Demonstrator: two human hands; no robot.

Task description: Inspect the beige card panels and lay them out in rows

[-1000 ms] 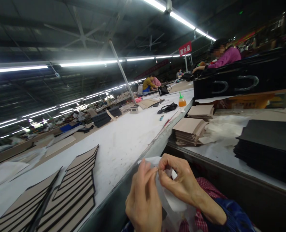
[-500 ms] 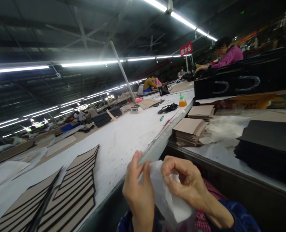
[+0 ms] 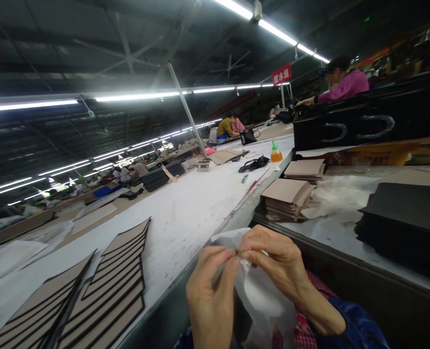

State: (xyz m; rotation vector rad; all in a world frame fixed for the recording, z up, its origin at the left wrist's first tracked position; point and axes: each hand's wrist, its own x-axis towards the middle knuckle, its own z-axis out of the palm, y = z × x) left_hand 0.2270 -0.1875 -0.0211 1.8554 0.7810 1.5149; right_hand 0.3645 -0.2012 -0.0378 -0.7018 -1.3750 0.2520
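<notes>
A thin, translucent white sheet [image 3: 263, 295], perhaps a plastic bag, hangs crumpled over my lap. My right hand [image 3: 276, 257] is closed on its upper edge, thumb and forefinger pinched together. Right beside it, my left hand [image 3: 213, 286] pinches the same edge, its fingertips meeting those of the right hand. What lies exactly between the fingertips is too small to make out. Both hands are in front of the table's near edge, above a red checked cloth [image 3: 304, 334].
Rows of overlapping grey-brown panels with black edges [image 3: 116, 276] lie on the white table [image 3: 185, 208]. To the right are stacked beige pieces [image 3: 287, 191] and a black stack [image 3: 404, 208]. An orange glue bottle [image 3: 276, 152] stands farther back. A co-worker in purple [image 3: 349, 89] sits beyond.
My left hand has gone from loosely spread fingers to a pinch on the sheet. The two hands have come together at its upper edge.
</notes>
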